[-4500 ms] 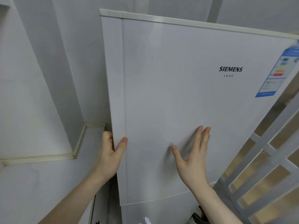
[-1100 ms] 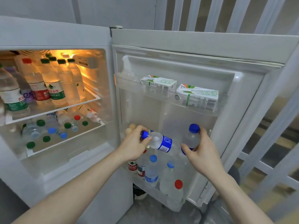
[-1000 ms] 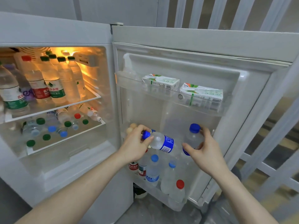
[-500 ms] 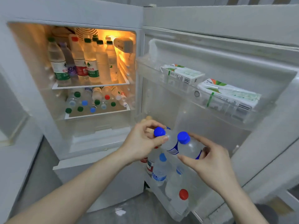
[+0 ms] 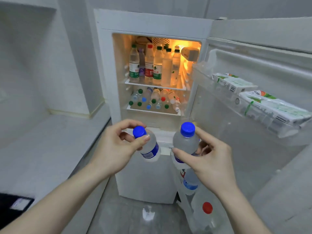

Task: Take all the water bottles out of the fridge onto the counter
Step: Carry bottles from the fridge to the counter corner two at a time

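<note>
Before the open fridge [image 5: 104,65], the left hand [image 5: 116,149] grips one blue-capped bottle [image 5: 148,146] and the right hand [image 5: 209,159] another [image 5: 185,142], both clear of the door shelf. Next, I'd guess, comes a turn left to stand them on the counter [image 5: 50,141]; many remain inside.

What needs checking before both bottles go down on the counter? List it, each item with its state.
1. Left hand grips the left bottle near its cap: ok.
2. Right hand holds the right bottle round its body: ok.
3. Caps on both bottles: ok, both blue caps are on.
4. Both bottles out of the door shelf: ok.
5. Free space on the counter to the left: ok for the part in view.
6. Fridge emptied: not ok, bottles remain on the upper shelf, the lower shelf and in the door.
</note>
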